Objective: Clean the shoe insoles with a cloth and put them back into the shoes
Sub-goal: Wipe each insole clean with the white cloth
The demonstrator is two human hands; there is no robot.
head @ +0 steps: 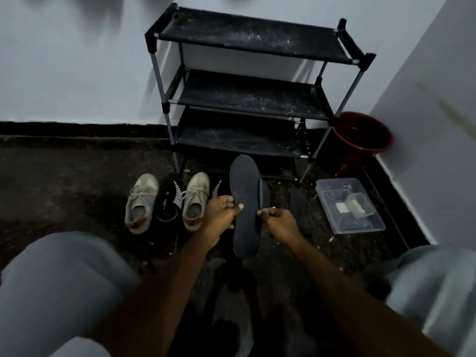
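Held lengthwise in the air just in front of the shoe rack [252, 86]: a dark insole [244, 202], toe end up near the rack's lowest shelf, heel end down toward the knees. Pinched at its left edge by the left hand [222, 212], thumb on the face, fingers curled behind. Gripped at its right edge by the right hand [278, 219], which is also curled round a small pale scrap [268, 208], too small to tell whether it is cloth. Peeping out behind the right edge, a dark sliver [265, 191], not identifiable. Flat on the floor before the rack's right leg, a second insole [298, 202], apart from both hands. Lined up before the rack's left leg, toes toward it, grey shoes [141, 202] alternating with black shoes [167, 202]. Right of the rack, tucked into the wall corner, a red bucket [363, 135]; nearer than that, beside the right skirting, a clear plastic box [350, 204]. Left of the rack, a wide stretch of dark floor [64, 189] running to the black skirting.
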